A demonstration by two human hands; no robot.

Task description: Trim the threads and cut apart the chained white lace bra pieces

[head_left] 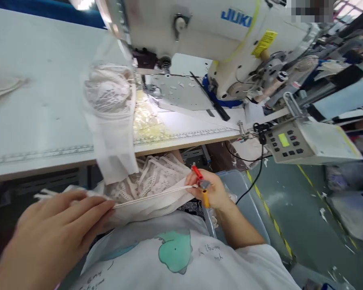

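A cream lace bra (163, 177) is stretched across my lap, its long edge pulled nearly straight between my two hands. My left hand (63, 221) pinches the edge at the left, fingers pressed together over the cloth. At the other end, my right hand (214, 191) grips the edge between thumb and fingers. Small thread snips (204, 184) with red and orange handle parts are also held in that hand, partly hidden by the fingers. A moulded lace cup (109, 90) rests on the table, and its pale band hangs over the front edge; whether it joins the piece in my hands is unclear.
The white sewing table (42, 108) carries a JUKI sewing machine (193, 24). A black-handled tool (220, 110) lies by the machine base. A control box (290, 139) juts out at the right. Below it stands a clear plastic bin (254, 209) beside my right forearm.
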